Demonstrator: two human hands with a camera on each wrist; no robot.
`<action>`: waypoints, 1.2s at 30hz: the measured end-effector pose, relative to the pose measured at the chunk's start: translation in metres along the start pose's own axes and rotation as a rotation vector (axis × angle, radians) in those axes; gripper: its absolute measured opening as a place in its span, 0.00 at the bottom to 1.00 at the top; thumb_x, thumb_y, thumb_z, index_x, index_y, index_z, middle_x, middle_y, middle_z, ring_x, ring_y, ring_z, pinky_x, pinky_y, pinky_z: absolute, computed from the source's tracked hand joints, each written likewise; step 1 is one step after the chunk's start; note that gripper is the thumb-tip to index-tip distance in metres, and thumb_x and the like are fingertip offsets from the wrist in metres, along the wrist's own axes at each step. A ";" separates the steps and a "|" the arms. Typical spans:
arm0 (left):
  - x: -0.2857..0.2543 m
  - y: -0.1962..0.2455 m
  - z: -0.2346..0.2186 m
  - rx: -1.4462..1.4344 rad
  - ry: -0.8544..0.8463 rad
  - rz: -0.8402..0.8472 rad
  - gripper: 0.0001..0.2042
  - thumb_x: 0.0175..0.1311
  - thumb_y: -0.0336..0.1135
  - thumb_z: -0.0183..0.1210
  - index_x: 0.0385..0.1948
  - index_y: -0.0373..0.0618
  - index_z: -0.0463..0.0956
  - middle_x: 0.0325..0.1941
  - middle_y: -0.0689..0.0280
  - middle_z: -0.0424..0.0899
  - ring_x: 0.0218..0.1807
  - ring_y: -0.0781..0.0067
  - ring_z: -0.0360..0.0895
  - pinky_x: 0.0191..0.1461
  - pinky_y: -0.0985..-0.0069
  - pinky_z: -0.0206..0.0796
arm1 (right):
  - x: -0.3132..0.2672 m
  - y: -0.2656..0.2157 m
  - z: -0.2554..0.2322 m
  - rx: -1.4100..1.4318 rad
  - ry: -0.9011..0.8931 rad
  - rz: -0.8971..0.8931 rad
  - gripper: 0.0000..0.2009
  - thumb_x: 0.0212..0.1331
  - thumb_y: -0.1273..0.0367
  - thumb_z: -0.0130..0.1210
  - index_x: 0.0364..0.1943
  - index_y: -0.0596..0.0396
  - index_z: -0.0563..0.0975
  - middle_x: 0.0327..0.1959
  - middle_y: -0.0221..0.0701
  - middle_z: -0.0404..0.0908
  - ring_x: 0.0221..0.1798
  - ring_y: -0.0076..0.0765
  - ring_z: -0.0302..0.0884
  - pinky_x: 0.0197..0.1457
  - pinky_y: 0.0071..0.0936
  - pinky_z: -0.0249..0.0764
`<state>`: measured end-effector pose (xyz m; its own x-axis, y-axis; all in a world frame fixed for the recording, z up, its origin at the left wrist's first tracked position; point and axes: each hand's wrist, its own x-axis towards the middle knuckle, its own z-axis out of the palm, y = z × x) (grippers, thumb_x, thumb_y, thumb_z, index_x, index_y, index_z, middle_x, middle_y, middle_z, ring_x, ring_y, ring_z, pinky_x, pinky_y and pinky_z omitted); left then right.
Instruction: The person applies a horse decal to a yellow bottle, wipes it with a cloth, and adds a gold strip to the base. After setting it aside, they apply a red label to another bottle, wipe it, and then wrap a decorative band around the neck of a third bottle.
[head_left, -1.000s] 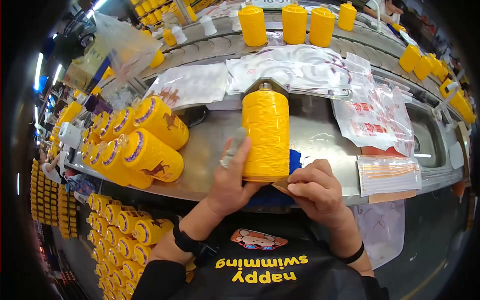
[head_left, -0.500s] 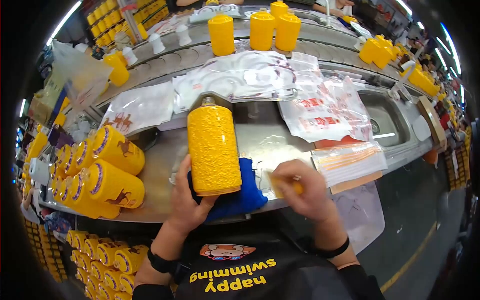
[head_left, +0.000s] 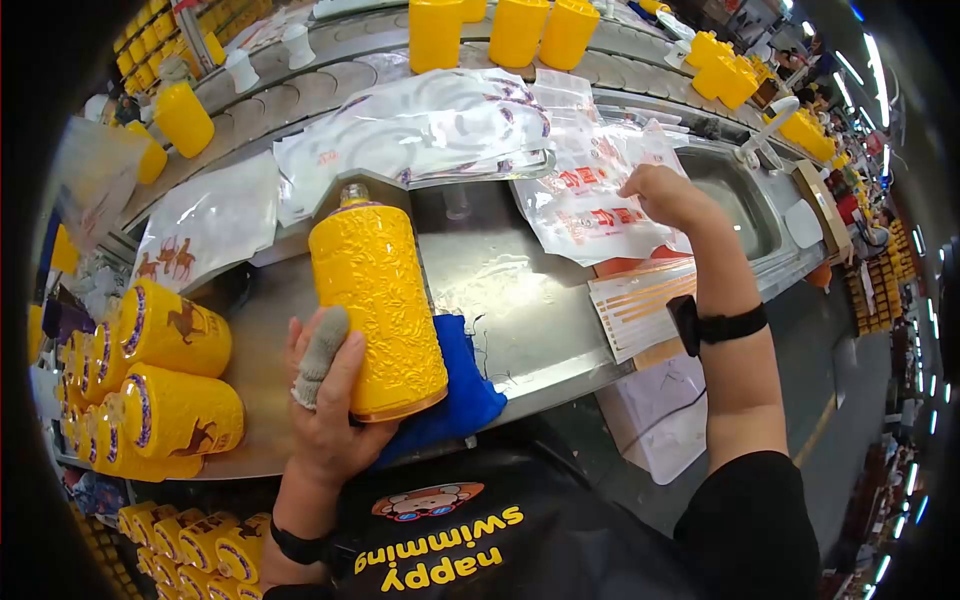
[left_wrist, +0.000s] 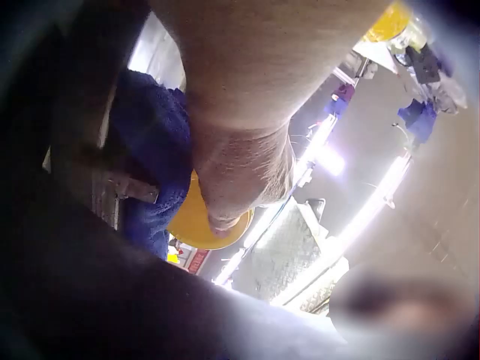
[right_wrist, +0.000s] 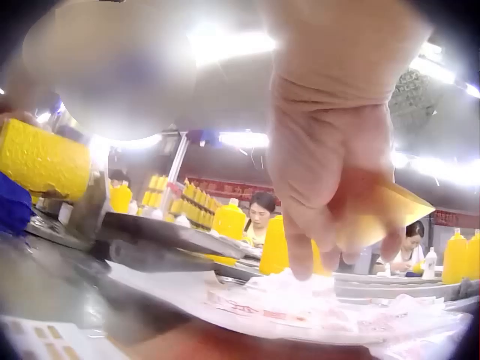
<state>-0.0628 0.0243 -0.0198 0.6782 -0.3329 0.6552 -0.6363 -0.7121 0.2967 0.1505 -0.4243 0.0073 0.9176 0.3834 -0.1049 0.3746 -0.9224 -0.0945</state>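
My left hand (head_left: 330,430) grips a yellow embossed bottle (head_left: 375,300) near its base, a grey fabric cover (head_left: 322,355) on one finger. The bottle leans with its clear neck toward a grey angled stand (head_left: 395,180). Under its base end lies a blue cloth (head_left: 462,390), also beside the wrist in the left wrist view. My right hand (head_left: 675,195) reaches out over clear sheets printed in red (head_left: 575,232), fingertips down at the top sheet. A flat yellow scraper (right_wrist: 401,210) sticks out from behind its curled fingers in the right wrist view.
Finished bottles with horse pictures (head_left: 185,410) lie stacked at left. Purple-patterned sheets (head_left: 430,125) and a horse sheet (head_left: 210,215) lie behind the stand. Orange-striped strips (head_left: 640,310) lie near the front edge, a sink (head_left: 735,195) at right. Yellow bottles (head_left: 435,35) stand on the conveyor.
My right hand has left the bottle's base and moved right and forward to the red-printed sheets, carrying the scraper. My left hand still holds the bottle, now tilted more. The head view has shifted.
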 end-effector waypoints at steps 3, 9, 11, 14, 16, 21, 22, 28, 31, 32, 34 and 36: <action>-0.004 -0.003 0.006 -0.038 0.027 -0.016 0.33 0.53 0.41 0.70 0.61 0.41 0.67 0.66 0.47 0.68 0.67 0.41 0.64 0.72 0.47 0.51 | -0.023 -0.015 0.011 -0.194 -0.078 0.179 0.17 0.51 0.82 0.52 0.43 0.53 0.84 0.46 0.47 0.80 0.50 0.54 0.78 0.56 0.37 0.73; -0.005 -0.005 0.008 -0.104 0.032 -0.010 0.34 0.53 0.40 0.71 0.62 0.40 0.66 0.67 0.47 0.66 0.68 0.40 0.63 0.71 0.51 0.55 | -0.079 -0.028 0.032 -0.008 0.334 0.113 0.16 0.54 0.80 0.53 0.46 0.52 0.83 0.56 0.45 0.76 0.60 0.53 0.70 0.64 0.40 0.67; -0.004 -0.005 0.007 -0.096 0.030 -0.011 0.34 0.53 0.41 0.71 0.62 0.40 0.66 0.68 0.47 0.66 0.68 0.40 0.63 0.70 0.51 0.56 | -0.087 -0.024 0.037 -0.051 0.420 0.121 0.18 0.53 0.81 0.52 0.48 0.52 0.82 0.57 0.46 0.74 0.61 0.54 0.69 0.64 0.41 0.67; -0.009 -0.006 0.010 -0.121 0.029 -0.037 0.34 0.54 0.42 0.70 0.62 0.40 0.65 0.67 0.47 0.66 0.68 0.39 0.63 0.70 0.51 0.56 | -0.088 -0.031 0.044 -0.094 0.377 0.133 0.25 0.49 0.82 0.53 0.54 0.48 0.79 0.60 0.45 0.71 0.62 0.56 0.67 0.65 0.42 0.67; -0.009 -0.005 0.010 -0.126 0.023 -0.044 0.34 0.55 0.43 0.69 0.62 0.40 0.65 0.67 0.46 0.66 0.68 0.39 0.63 0.70 0.51 0.56 | -0.085 -0.031 0.050 -0.091 0.406 0.108 0.24 0.46 0.82 0.55 0.51 0.48 0.81 0.59 0.44 0.72 0.62 0.56 0.68 0.64 0.43 0.67; -0.009 -0.005 0.009 -0.120 0.021 -0.038 0.34 0.57 0.45 0.68 0.63 0.40 0.65 0.67 0.45 0.67 0.67 0.38 0.64 0.70 0.51 0.55 | -0.081 -0.022 0.044 -0.129 0.511 -0.018 0.16 0.44 0.81 0.58 0.39 0.52 0.84 0.52 0.39 0.77 0.59 0.51 0.71 0.59 0.39 0.73; -0.010 -0.006 0.009 -0.118 0.018 -0.040 0.33 0.58 0.45 0.67 0.63 0.40 0.65 0.66 0.45 0.67 0.67 0.38 0.64 0.70 0.51 0.55 | -0.081 -0.020 0.042 -0.122 0.530 -0.041 0.14 0.43 0.81 0.58 0.36 0.52 0.84 0.50 0.37 0.79 0.58 0.49 0.72 0.58 0.39 0.73; -0.010 -0.006 0.007 -0.094 0.002 -0.028 0.33 0.60 0.46 0.65 0.64 0.39 0.63 0.68 0.45 0.65 0.69 0.41 0.61 0.72 0.53 0.52 | -0.082 -0.013 0.035 -0.091 0.476 -0.070 0.12 0.41 0.82 0.60 0.32 0.53 0.81 0.47 0.37 0.78 0.56 0.49 0.72 0.58 0.37 0.71; -0.013 -0.008 0.007 -0.083 -0.010 -0.021 0.34 0.63 0.48 0.62 0.65 0.37 0.62 0.69 0.45 0.63 0.71 0.44 0.59 0.74 0.56 0.48 | -0.083 -0.021 0.032 -0.071 0.552 0.014 0.06 0.43 0.80 0.58 0.26 0.54 0.81 0.46 0.33 0.78 0.55 0.45 0.73 0.54 0.38 0.75; -0.009 -0.005 0.006 -0.069 0.005 -0.016 0.33 0.61 0.47 0.64 0.64 0.38 0.63 0.68 0.45 0.65 0.70 0.42 0.61 0.73 0.54 0.50 | -0.083 -0.021 0.034 -0.097 0.563 -0.015 0.06 0.44 0.80 0.58 0.25 0.54 0.80 0.46 0.32 0.78 0.55 0.45 0.73 0.54 0.38 0.75; -0.007 -0.003 0.006 -0.058 0.016 -0.014 0.33 0.60 0.46 0.65 0.64 0.40 0.64 0.68 0.45 0.66 0.69 0.40 0.63 0.71 0.52 0.52 | -0.083 -0.017 0.038 -0.149 0.585 -0.070 0.05 0.44 0.79 0.59 0.24 0.54 0.79 0.45 0.32 0.77 0.54 0.45 0.73 0.53 0.37 0.75; -0.010 -0.004 0.007 -0.059 0.009 -0.025 0.33 0.60 0.47 0.64 0.64 0.40 0.64 0.68 0.45 0.66 0.69 0.40 0.63 0.71 0.53 0.52 | -0.082 -0.011 0.039 -0.103 0.559 -0.098 0.06 0.44 0.79 0.61 0.27 0.54 0.78 0.45 0.34 0.76 0.55 0.47 0.72 0.55 0.38 0.72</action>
<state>-0.0643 0.0263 -0.0321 0.6907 -0.3098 0.6534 -0.6401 -0.6823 0.3531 0.0656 -0.4442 -0.0215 0.7984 0.4094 0.4414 0.4465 -0.8945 0.0221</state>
